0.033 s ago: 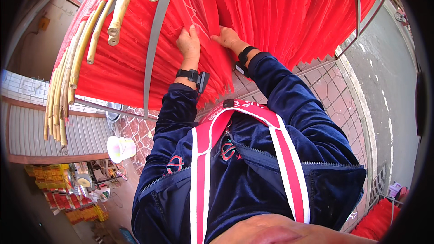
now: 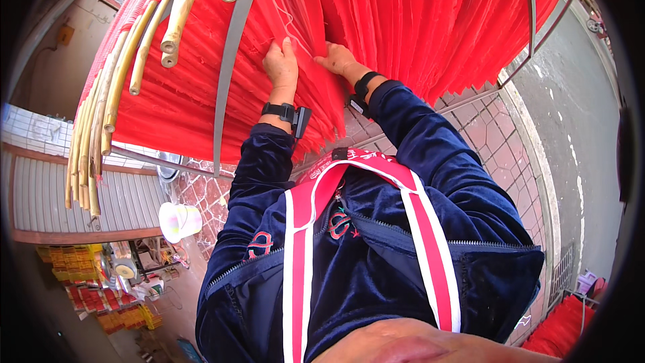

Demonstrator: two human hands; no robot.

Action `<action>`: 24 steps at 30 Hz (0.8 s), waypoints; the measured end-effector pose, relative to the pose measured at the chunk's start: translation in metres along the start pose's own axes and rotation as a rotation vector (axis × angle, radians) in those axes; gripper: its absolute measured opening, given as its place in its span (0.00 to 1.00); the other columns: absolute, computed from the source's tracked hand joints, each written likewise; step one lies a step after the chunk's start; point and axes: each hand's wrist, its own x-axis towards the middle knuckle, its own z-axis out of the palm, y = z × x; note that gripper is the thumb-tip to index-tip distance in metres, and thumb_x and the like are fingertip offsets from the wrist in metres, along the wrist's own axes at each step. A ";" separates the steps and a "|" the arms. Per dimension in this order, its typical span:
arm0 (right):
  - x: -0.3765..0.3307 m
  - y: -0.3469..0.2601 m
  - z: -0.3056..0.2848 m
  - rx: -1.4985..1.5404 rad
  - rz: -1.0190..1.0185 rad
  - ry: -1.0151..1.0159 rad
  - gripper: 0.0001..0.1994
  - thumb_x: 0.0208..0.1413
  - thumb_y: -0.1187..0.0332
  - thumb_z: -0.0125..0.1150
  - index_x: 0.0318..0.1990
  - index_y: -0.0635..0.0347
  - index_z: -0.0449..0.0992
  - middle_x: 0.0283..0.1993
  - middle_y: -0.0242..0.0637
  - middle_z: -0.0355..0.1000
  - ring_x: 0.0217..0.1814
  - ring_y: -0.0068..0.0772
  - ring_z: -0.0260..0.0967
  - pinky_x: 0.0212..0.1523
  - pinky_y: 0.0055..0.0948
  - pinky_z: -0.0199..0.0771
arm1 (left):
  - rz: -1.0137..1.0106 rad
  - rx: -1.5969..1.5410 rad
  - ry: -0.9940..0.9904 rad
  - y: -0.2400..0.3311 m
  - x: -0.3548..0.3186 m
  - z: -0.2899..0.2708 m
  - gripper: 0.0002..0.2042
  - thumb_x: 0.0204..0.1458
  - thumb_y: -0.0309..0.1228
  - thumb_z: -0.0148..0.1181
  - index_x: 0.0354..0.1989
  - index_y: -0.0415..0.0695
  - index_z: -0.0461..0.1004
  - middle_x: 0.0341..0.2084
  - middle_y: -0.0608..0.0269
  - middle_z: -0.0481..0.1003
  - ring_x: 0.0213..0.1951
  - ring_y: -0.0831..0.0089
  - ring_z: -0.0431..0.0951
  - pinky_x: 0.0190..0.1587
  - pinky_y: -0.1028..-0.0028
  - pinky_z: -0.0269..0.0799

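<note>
Many layers of thin red cloth [image 2: 396,20] hang close together in front of me, their lower edges loose and ragged. My left hand [image 2: 280,66] is closed on the cloth, thumb up, with its fingers partly sunk in the folds. Just to the right, my right hand [image 2: 338,60] pinches another fold, its thumb pointing left and its fingers mostly behind the fabric. Between and above the hands, pale loose threads [image 2: 290,23] run down over a sheer red layer. Both wrists carry black straps with small dark devices.
Bamboo poles [image 2: 144,54] jut out at the upper left, beside a grey metal bar [image 2: 230,60] of the rack. A pale bucket [image 2: 180,222] stands on the paving at left. Packaged goods [image 2: 74,262] lie lower left. A road [image 2: 584,107] runs along the right.
</note>
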 end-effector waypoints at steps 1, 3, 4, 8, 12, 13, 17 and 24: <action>0.000 0.005 0.007 -0.016 -0.033 -0.009 0.30 0.53 0.48 0.61 0.56 0.62 0.71 0.48 0.56 0.75 0.54 0.54 0.72 0.55 0.42 0.72 | -0.035 0.038 -0.041 -0.002 0.000 0.001 0.17 0.58 0.40 0.55 0.30 0.36 0.75 0.25 0.41 0.78 0.33 0.40 0.78 0.37 0.53 0.73; -0.002 0.017 0.017 -0.065 -0.069 -0.047 0.28 0.55 0.50 0.59 0.55 0.63 0.72 0.48 0.56 0.75 0.54 0.54 0.72 0.54 0.43 0.72 | -0.105 0.056 -0.093 -0.010 -0.003 0.004 0.17 0.58 0.40 0.57 0.29 0.35 0.75 0.24 0.43 0.78 0.32 0.43 0.78 0.37 0.54 0.73; 0.000 0.022 0.019 -0.055 -0.060 -0.020 0.27 0.55 0.50 0.58 0.55 0.63 0.72 0.47 0.56 0.75 0.53 0.54 0.72 0.54 0.43 0.72 | -0.136 0.035 -0.105 -0.014 -0.004 0.008 0.17 0.57 0.40 0.58 0.28 0.36 0.74 0.23 0.44 0.77 0.30 0.45 0.79 0.36 0.54 0.73; 0.006 0.035 0.025 -0.057 -0.039 0.117 0.22 0.59 0.54 0.55 0.51 0.64 0.74 0.43 0.56 0.76 0.48 0.53 0.75 0.51 0.43 0.74 | -0.098 0.196 -0.117 -0.036 -0.015 0.024 0.19 0.54 0.45 0.62 0.26 0.37 0.75 0.18 0.50 0.77 0.24 0.55 0.80 0.33 0.58 0.74; 0.003 0.045 0.040 0.076 -0.004 0.105 0.17 0.63 0.60 0.53 0.50 0.65 0.74 0.38 0.53 0.77 0.36 0.45 0.79 0.39 0.37 0.79 | -0.198 0.099 -0.299 -0.055 -0.026 0.043 0.21 0.50 0.49 0.65 0.27 0.39 0.77 0.18 0.53 0.78 0.23 0.62 0.81 0.33 0.63 0.76; 0.001 0.050 0.044 0.122 -0.023 0.096 0.16 0.64 0.62 0.52 0.50 0.65 0.74 0.37 0.51 0.77 0.35 0.42 0.79 0.37 0.36 0.80 | -0.204 0.113 -0.340 -0.059 -0.030 0.048 0.21 0.50 0.49 0.66 0.28 0.39 0.77 0.18 0.53 0.78 0.23 0.62 0.81 0.33 0.64 0.76; -0.003 0.063 0.054 0.252 -0.071 0.066 0.14 0.66 0.67 0.49 0.53 0.65 0.71 0.34 0.46 0.77 0.31 0.33 0.79 0.31 0.32 0.80 | -0.225 0.228 -0.487 -0.072 -0.050 0.067 0.19 0.52 0.46 0.64 0.30 0.39 0.78 0.18 0.53 0.78 0.21 0.63 0.81 0.30 0.66 0.77; -0.021 0.073 0.016 0.802 0.264 0.042 0.18 0.66 0.69 0.48 0.60 0.68 0.65 0.44 0.48 0.75 0.32 0.38 0.79 0.32 0.34 0.83 | -0.605 -0.186 -0.423 -0.091 -0.079 0.050 0.14 0.58 0.37 0.57 0.31 0.36 0.75 0.15 0.51 0.76 0.18 0.64 0.81 0.22 0.66 0.76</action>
